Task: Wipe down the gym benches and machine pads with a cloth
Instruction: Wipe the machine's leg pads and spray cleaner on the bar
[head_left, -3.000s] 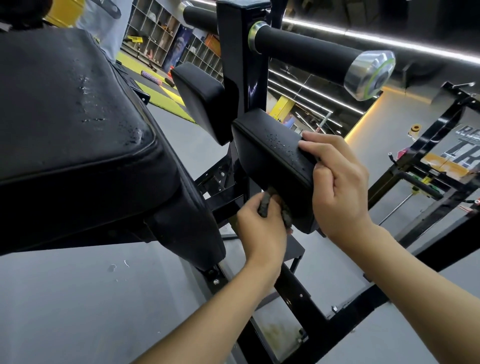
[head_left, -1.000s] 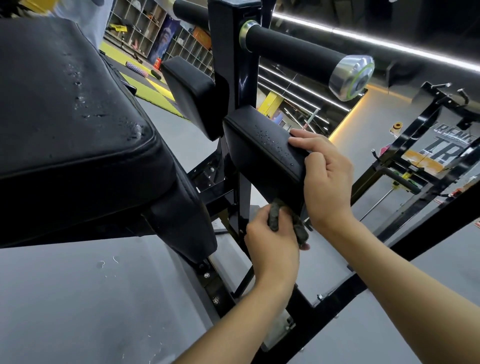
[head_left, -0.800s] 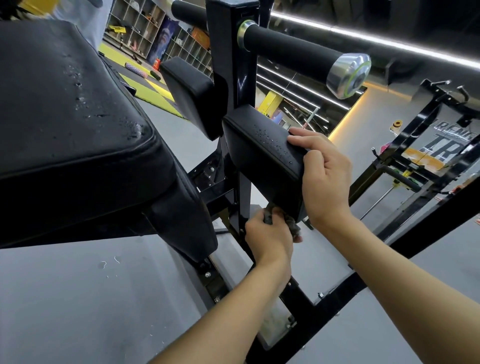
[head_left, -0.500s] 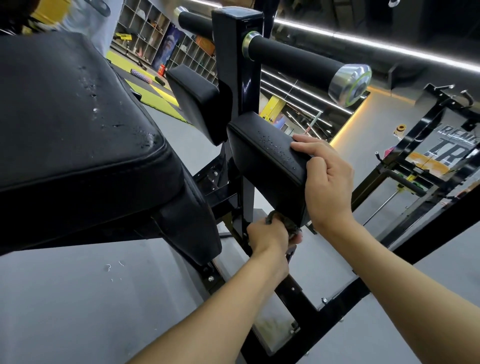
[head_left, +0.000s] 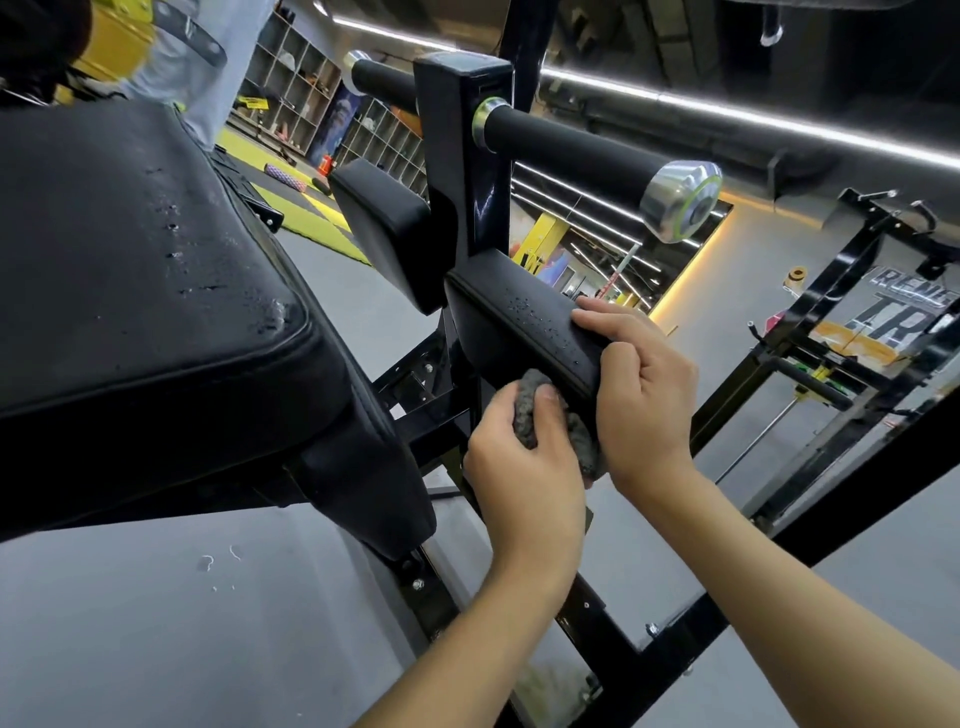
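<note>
Two-handed, working on the small pad (head_left: 519, 338) at the middle of the machine, just right of the black post (head_left: 467, 156). Gripping the bunched grey cloth (head_left: 525, 410) in the left hand (head_left: 519, 467), fingers curled tight round it, and pressing it up against the pad's near lower face. Steadying with the right hand (head_left: 644, 395), fingers lying together and hooked over the pad's top right edge, thumb resting down the near side, just beside the cloth.

Judging this pad as partly done at best, with water drops (head_left: 524, 310) beading along its top. Aiming, for a good result, at spreading the cloth flatter instead of holding it in a lump, covering more vinyl per stroke. Dragging in one direction, from the post end towards the right end, overlapping each pass. Then rolling the wrist up over the front edge onto the top, catching those drops. Shifting the right hand's grip after that, most likely, and wiping the patch hidden beneath its fingers. Pressing firmly without twisting the pad on its bracket, countering the push with the right hand.

Leaving for later, by the look of it, the big cushion (head_left: 156, 286) at the near left, also spotted with drops. Likewise leaving the second small pad (head_left: 384, 223) left of the post and farther off, and the foam roller (head_left: 571, 150) up at the right.
</note>
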